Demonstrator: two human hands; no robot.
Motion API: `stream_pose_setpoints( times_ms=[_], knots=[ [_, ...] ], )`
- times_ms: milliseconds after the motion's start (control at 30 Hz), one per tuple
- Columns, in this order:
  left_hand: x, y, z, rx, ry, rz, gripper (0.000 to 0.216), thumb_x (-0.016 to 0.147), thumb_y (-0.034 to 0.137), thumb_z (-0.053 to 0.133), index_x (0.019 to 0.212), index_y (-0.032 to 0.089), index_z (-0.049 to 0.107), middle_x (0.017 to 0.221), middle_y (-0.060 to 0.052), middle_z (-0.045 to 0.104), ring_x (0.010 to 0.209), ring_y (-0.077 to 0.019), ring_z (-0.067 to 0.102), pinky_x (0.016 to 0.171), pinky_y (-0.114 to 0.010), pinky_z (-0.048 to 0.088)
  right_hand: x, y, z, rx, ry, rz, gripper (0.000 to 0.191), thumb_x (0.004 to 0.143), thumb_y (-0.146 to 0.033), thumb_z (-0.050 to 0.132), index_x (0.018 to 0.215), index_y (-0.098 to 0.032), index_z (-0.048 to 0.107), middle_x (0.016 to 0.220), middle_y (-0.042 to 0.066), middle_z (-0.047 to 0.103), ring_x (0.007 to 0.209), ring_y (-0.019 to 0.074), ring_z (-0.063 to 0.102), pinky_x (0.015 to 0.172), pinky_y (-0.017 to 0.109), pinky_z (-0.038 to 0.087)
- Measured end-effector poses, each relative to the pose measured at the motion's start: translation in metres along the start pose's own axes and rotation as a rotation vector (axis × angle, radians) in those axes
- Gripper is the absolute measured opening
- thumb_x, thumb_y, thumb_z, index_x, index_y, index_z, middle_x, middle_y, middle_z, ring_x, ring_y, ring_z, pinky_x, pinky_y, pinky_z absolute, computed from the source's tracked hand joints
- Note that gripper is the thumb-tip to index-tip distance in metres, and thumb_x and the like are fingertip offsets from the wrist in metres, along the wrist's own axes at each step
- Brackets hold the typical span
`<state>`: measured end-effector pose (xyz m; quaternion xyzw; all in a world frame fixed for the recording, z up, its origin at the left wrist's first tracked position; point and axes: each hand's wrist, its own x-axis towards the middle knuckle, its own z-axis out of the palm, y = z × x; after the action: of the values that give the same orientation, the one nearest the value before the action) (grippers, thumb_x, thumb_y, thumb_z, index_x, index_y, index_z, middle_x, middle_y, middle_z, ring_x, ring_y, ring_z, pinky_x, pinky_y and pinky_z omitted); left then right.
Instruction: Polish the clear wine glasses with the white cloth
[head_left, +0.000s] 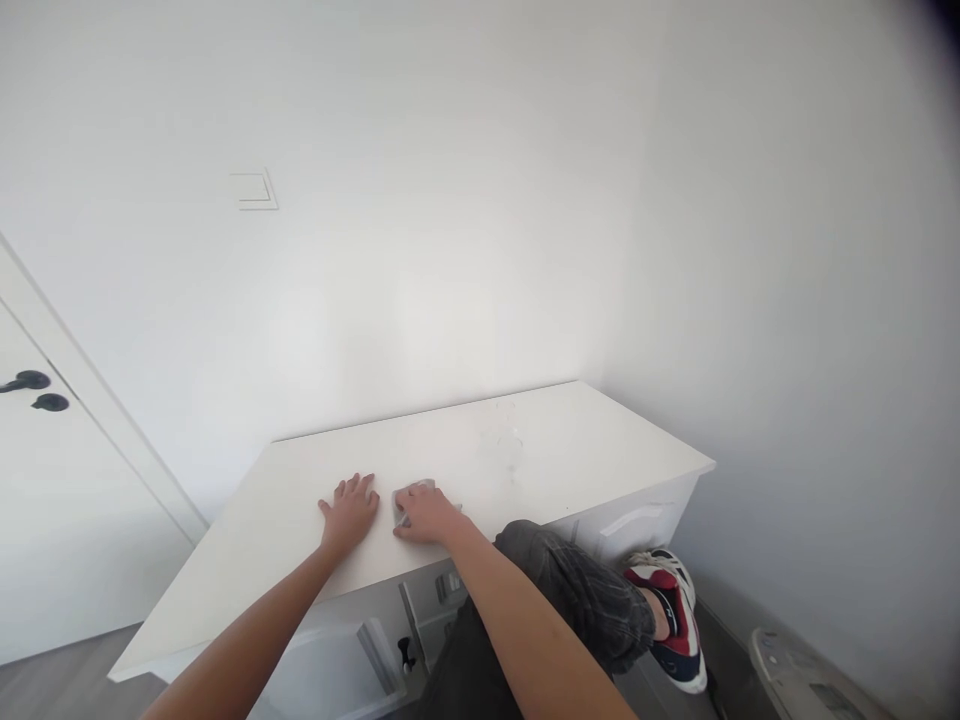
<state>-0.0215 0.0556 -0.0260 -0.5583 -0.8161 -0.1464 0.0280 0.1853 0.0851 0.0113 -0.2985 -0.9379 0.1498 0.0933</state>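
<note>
My right hand presses a light grey cloth onto the white top of a cabinet. Its fingers curl over the cloth, which shows only at the edges of the hand. To the left, my left hand lies flat on the same top with its fingers spread, holding nothing. Farther back and to the right, a faint clear wet-looking patch marks the white surface.
The cabinet stands against a white wall with a light switch. At the left is a white door with a black handle. My leg and sneaker are by the cabinet front. A pale appliance stands at lower right.
</note>
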Motion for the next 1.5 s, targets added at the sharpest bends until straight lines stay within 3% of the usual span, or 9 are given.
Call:
stream_pose_setpoints(
  times_ms=[100,200,300,567,1500],
  knots=[
    [-0.001,0.001,-0.002,-0.005,-0.015,0.003,0.05,0.096,0.035,0.029,0.142,0.028,0.047,0.157,-0.011,0.038,0.144,-0.0369,0.027,0.106,-0.074,0.018,-0.002,0.001,0.001,0.015,-0.035,0.053,0.064,0.083,-0.057,0.056,0.137,-0.024,0.048,0.15,0.018,0.036,0.14,0.0385,0.028,0.107,0.063,0.024],
    [-0.001,0.001,-0.002,-0.001,-0.013,0.005,0.049,0.096,0.036,0.029,0.142,0.028,0.047,0.156,-0.011,0.038,0.143,-0.0371,0.027,0.106,-0.075,0.018,-0.003,0.004,0.005,0.06,-0.135,0.075,0.076,0.086,-0.064,0.047,0.152,-0.029,0.031,0.164,0.012,0.012,0.149,0.0369,0.003,0.112,0.066,0.004],
    [-0.001,0.001,-0.001,0.007,-0.015,0.001,0.049,0.096,0.035,0.03,0.142,0.027,0.047,0.156,-0.011,0.039,0.143,-0.0367,0.027,0.106,-0.074,0.018,-0.001,0.007,0.008,0.075,-0.161,0.072,0.078,0.089,-0.065,0.042,0.155,-0.029,0.024,0.165,0.009,0.006,0.151,0.0341,-0.003,0.114,0.063,-0.003],
    [-0.001,0.001,0.001,0.007,-0.015,0.003,0.05,0.097,0.037,0.03,0.142,0.028,0.047,0.156,-0.011,0.039,0.143,-0.0371,0.027,0.107,-0.074,0.018,0.002,0.008,0.01,0.06,-0.123,0.075,0.06,0.096,-0.049,0.037,0.152,-0.029,0.032,0.164,0.009,0.013,0.151,0.0311,0.004,0.116,0.059,0.006],
    [-0.001,-0.001,0.002,0.012,0.004,0.019,0.05,0.096,0.038,0.029,0.141,0.028,0.047,0.156,-0.01,0.04,0.142,-0.0373,0.029,0.106,-0.076,0.02,0.004,0.009,0.009,0.069,-0.129,0.065,0.062,0.095,-0.05,0.039,0.152,-0.026,0.033,0.164,0.011,0.014,0.15,0.0348,0.008,0.116,0.059,0.011]
  ],
)
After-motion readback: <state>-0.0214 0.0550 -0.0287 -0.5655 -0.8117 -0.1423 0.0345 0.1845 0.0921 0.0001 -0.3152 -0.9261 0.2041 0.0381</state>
